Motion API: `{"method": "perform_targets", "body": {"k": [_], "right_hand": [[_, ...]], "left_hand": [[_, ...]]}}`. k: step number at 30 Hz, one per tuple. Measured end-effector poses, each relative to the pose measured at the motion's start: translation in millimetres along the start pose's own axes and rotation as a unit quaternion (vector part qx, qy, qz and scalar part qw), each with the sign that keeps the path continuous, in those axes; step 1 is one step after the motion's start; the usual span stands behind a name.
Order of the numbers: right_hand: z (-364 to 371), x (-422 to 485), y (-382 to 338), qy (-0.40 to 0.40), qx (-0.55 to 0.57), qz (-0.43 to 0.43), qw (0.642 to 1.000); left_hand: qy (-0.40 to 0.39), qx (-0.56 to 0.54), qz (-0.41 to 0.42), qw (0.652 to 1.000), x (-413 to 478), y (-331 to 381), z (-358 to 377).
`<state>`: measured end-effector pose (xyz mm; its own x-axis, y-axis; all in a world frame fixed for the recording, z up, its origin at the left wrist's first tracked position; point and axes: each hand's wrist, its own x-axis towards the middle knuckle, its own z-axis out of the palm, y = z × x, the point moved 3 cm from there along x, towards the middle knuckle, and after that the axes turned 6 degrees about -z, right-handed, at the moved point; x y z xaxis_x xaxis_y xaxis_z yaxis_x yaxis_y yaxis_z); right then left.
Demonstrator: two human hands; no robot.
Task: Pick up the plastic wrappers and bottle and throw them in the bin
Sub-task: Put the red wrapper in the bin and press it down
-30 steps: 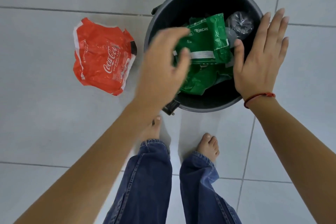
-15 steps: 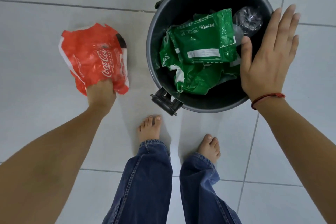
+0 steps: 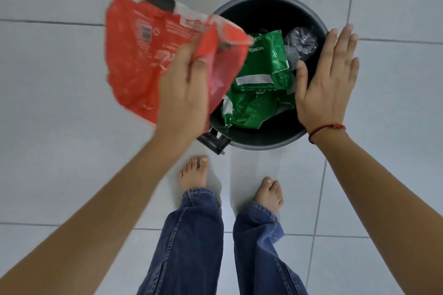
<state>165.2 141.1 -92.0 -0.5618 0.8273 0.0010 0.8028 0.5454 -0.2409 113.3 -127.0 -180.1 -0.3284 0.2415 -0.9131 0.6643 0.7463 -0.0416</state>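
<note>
My left hand [image 3: 184, 93] grips a crumpled red plastic wrapper [image 3: 141, 60] and holds it in the air at the left rim of the round dark bin [image 3: 261, 145]. The wrapper overlaps the bin's left edge. Inside the bin lie green plastic wrappers [image 3: 261, 84] and a clear crushed bottle [image 3: 299, 43] at the far right. My right hand [image 3: 328, 79] is flat with fingers spread over the bin's right rim, holding nothing.
The floor is pale grey tile with dark grout lines. My two bare feet [image 3: 194, 171] in blue jeans stand just in front of the bin. A black clip or handle [image 3: 213, 141] juts from the bin's near-left rim.
My left hand took the red wrapper off the floor at the left and lifted it right, up to the bin's edge. My right hand stayed over the right rim.
</note>
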Motion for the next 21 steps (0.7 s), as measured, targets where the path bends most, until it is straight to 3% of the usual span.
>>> {"method": "perform_targets", "body": {"k": [1, 2, 3, 4, 5, 6, 10, 13, 15, 17, 19, 21], "right_hand": [[0, 0, 0, -0.001, 0.002, 0.001, 1.0], [0, 0, 0, -0.001, 0.005, 0.002, 1.0], [0, 0, 0, -0.002, 0.009, 0.002, 1.0], [0, 0, 0, -0.001, 0.013, 0.001, 1.0], [1, 0, 0, 0.002, 0.014, 0.0, 1.0], [2, 0, 0, 0.004, 0.015, -0.001, 1.0], [3, 0, 3, 0.004, 0.034, 0.001, 0.999], [2, 0, 4, 0.0, 0.073, 0.009, 0.997], [0, 0, 3, -0.002, 0.086, 0.013, 0.996], [-1, 0, 3, -0.003, 0.095, 0.013, 0.995], [-1, 0, 4, -0.003, 0.095, 0.01, 0.995], [0, 0, 3, -0.003, 0.087, 0.008, 0.996]], "left_hand": [[0.08, -0.048, 0.007, 0.996, 7, 1, -35], [0.186, -0.184, 0.037, 0.965, 2, 15, -72], [0.288, -0.337, 0.1, 0.891, -4, 28, -117], [0.344, -0.416, 0.169, 0.825, -18, 44, -158], [0.384, -0.433, 0.224, 0.785, -38, 61, -188], [0.387, -0.447, 0.251, 0.767, -50, 74, -206], [0.274, -0.492, 0.209, 0.8, -67, 86, -220], [0.221, -0.467, 0.214, 0.829, -75, 73, -208], [0.159, -0.357, 0.216, 0.895, -74, 63, -198], [0.066, -0.152, 0.211, 0.963, -69, 53, -181], [0.059, -0.025, 0.251, 0.966, -68, 45, -173], [0.154, -0.02, 0.309, 0.938, -74, 43, -180]]}}
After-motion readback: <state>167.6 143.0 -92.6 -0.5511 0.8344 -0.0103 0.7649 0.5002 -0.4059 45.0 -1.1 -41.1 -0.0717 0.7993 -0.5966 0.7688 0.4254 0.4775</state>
